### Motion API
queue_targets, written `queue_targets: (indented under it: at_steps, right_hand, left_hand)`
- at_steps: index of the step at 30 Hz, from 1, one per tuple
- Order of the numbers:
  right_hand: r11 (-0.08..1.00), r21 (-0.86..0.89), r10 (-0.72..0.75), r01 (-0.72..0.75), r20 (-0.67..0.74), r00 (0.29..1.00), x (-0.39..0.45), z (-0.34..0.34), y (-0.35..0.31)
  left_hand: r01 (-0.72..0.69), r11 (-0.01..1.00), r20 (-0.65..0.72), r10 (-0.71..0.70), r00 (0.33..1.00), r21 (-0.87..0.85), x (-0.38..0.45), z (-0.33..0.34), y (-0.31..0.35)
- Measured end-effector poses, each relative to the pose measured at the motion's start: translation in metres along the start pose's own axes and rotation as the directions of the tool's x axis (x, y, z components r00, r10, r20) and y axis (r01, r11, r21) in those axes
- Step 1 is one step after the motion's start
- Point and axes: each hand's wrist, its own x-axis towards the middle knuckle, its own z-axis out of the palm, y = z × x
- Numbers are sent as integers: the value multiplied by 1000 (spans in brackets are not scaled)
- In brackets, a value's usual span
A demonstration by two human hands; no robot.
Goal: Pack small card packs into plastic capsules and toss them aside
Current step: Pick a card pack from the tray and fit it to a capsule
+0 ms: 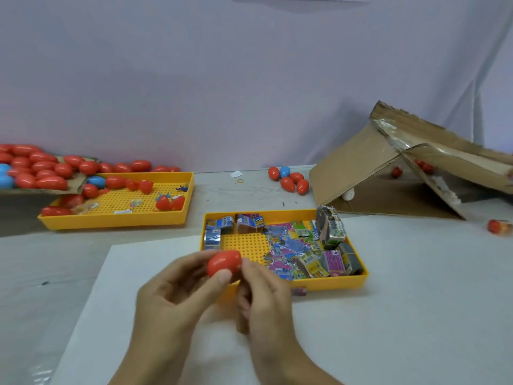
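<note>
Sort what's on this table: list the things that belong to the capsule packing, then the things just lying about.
Job: red capsule held by left hand and right hand; card packs in near yellow tray; empty capsules.

Lying about: rubber band; paper scrap; cardboard box.

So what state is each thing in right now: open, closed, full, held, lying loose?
Red capsule: closed, held up between both hands.
Left hand: thumb and fingers grip the capsule.
Right hand: fingers curled against the capsule.
Near yellow tray: partly filled with card packs.
Far yellow tray: holds a few capsules and scraps.
Cardboard box: tipped on its side, open, capsules inside.
Capsule pile: lying loose, mostly red.
</note>
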Motion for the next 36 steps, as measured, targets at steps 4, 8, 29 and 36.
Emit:
queue_targets:
  at_steps: [4,8,29,36]
  right_hand:
    - [992,-38,122,-122,-8,993,-11,-7,-4]
    - [972,-119,211,-205,43,976,-15,-16,-13]
    - [934,-275,289,-229,202,936,-3,-36,-23]
    - [945,-243,273,-217,224,936,-4,-38,-23]
  left_hand:
    - [39,999,55,-38,998,-15,-20,-7,-3]
    - [28,1000,134,-28,991,0,-23,-9,-3]
    - [123,988,122,-134,983,96,-23,-12,-3]
    - [158,987,125,-161,979,28,-21,-13,-6]
